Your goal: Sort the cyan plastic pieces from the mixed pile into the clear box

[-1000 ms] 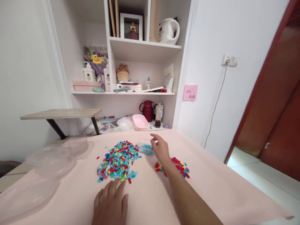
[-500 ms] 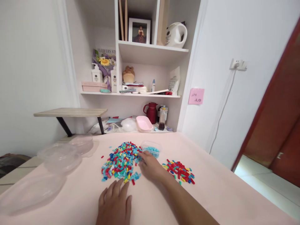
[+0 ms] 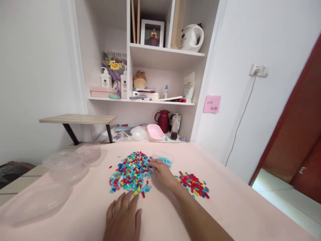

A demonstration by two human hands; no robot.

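My right hand (image 3: 161, 173) reaches over the right edge of a heap of small coloured plastic bricks (image 3: 131, 174), its fingers drawn together at the tips. Whatever is between them is too small to make out. Just behind that hand stands a clear plastic tub (image 3: 168, 156) with light blue bricks (image 3: 164, 160) in it, partly hidden by my fingers. Palm down, my left hand (image 3: 123, 214) rests on the table in front of the heap, fingers spread and holding nothing. A smaller, mostly red pile of bricks (image 3: 194, 184) lies right of my right forearm.
Clear plastic containers (image 3: 66, 165) and a large clear lid (image 3: 37, 202) line the left of the pink tabletop (image 3: 160, 221). At the back are a pink tray (image 3: 155, 133), a red jug (image 3: 163, 121) and a bottle (image 3: 175, 129). A small wooden stand (image 3: 77, 118) rises at back left.
My right hand has shifted slightly up and away at the heap's right edge, nearer the tub. My left hand stays in place. The view has turned a little to the left.
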